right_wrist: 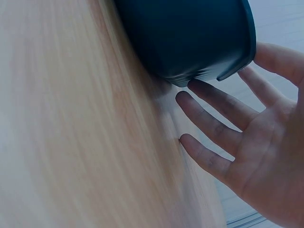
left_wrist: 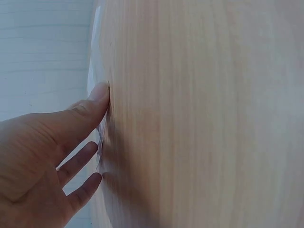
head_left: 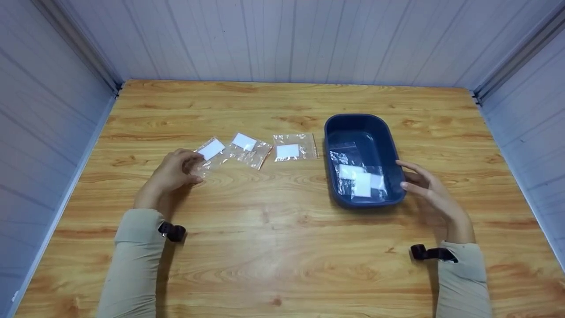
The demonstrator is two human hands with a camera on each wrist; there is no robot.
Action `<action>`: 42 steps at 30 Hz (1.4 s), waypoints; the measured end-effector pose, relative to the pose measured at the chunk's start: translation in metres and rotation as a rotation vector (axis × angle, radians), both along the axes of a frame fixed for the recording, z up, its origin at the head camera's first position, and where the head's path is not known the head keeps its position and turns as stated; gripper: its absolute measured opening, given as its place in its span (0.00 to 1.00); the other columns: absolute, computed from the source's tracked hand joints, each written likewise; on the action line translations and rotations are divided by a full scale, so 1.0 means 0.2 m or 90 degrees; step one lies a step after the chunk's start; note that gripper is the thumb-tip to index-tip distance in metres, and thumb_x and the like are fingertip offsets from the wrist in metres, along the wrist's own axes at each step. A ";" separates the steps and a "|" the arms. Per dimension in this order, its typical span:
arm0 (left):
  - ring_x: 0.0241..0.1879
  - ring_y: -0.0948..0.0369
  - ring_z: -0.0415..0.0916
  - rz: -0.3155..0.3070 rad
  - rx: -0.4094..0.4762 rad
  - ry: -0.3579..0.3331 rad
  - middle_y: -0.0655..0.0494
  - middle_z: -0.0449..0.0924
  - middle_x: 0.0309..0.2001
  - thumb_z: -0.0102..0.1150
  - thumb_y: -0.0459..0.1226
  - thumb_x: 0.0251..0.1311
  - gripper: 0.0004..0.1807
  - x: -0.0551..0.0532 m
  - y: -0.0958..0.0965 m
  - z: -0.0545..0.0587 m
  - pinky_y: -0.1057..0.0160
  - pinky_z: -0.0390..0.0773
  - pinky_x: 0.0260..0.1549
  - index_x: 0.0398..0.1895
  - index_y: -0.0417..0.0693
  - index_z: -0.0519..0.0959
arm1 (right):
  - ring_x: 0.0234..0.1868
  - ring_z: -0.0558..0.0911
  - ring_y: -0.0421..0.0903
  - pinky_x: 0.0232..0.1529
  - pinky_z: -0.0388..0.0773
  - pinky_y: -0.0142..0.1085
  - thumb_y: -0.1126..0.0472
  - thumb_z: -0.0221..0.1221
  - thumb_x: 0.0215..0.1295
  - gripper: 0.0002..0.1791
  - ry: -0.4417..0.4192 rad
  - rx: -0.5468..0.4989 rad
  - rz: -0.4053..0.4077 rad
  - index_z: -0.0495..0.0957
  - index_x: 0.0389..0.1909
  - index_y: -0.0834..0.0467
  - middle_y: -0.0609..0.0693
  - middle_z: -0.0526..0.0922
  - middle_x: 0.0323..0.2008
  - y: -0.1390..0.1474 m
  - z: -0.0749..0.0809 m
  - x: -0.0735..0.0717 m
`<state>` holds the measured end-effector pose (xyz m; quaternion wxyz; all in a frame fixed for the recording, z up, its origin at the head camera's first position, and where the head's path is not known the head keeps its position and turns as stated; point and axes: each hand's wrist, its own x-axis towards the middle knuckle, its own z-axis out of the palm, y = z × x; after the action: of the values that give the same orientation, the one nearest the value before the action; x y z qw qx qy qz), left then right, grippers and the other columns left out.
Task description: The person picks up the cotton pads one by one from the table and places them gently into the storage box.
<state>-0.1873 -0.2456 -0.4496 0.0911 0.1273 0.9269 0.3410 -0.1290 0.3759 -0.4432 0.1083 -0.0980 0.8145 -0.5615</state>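
Observation:
My left hand (head_left: 174,170) reaches over a clear zip bag with a white card (head_left: 211,149), its thumb and fingers spread apart at the near end. In the left wrist view the thumb and fingertips touch the tabletop around the thin plastic (left_wrist: 100,137). To its right lie a second bag (head_left: 249,150) and a third bag (head_left: 295,147), each with a white card. My right hand (head_left: 428,187) rests its fingertips against the right side of a dark blue bin (head_left: 397,154). Inside the bin, several similar bags (head_left: 362,184) overlap at the near end.
The wood-grain table (head_left: 265,247) is bounded by pale panel walls (head_left: 291,39) at the back and both sides. Each wrist wears a small black camera, with the left wrist camera (head_left: 172,232) and right wrist camera (head_left: 430,253) close above the table.

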 end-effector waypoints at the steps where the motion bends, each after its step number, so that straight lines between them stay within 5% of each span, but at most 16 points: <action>1: 0.60 0.37 0.61 -0.001 -0.007 0.000 0.33 0.69 0.60 0.75 0.31 0.50 0.33 0.00 0.00 0.00 0.39 0.59 0.62 0.61 0.33 0.74 | 0.64 0.70 0.37 0.55 0.73 0.28 0.63 0.56 0.73 0.30 0.001 -0.001 0.001 0.61 0.74 0.58 0.62 0.61 0.73 0.00 0.00 0.00; 11: 0.58 0.39 0.62 0.016 -0.092 -0.013 0.37 0.69 0.61 0.75 0.39 0.51 0.35 -0.01 0.02 0.03 0.36 0.63 0.57 0.64 0.41 0.73 | 0.63 0.70 0.36 0.54 0.75 0.29 0.63 0.55 0.73 0.30 0.002 -0.001 0.006 0.61 0.74 0.59 0.64 0.60 0.73 0.00 -0.01 0.00; 27: 0.51 0.45 0.71 0.073 -0.065 -0.023 0.44 0.78 0.49 0.68 0.42 0.61 0.19 -0.02 0.01 0.02 0.40 0.67 0.53 0.53 0.43 0.81 | 0.65 0.69 0.38 0.57 0.72 0.27 0.63 0.56 0.73 0.31 -0.008 -0.001 -0.001 0.61 0.74 0.58 0.63 0.58 0.73 0.00 0.00 0.00; 42: 0.47 0.48 0.78 0.099 -0.071 -0.017 0.44 0.83 0.47 0.65 0.50 0.63 0.22 0.00 -0.01 0.03 0.44 0.72 0.47 0.51 0.45 0.82 | 0.65 0.69 0.37 0.56 0.72 0.27 0.62 0.55 0.74 0.30 -0.009 0.012 0.001 0.61 0.74 0.58 0.63 0.59 0.73 0.00 0.00 0.01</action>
<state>-0.1867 -0.2486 -0.4443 0.0833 0.0450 0.9502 0.2968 -0.1279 0.3760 -0.4430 0.1151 -0.0934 0.8187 -0.5547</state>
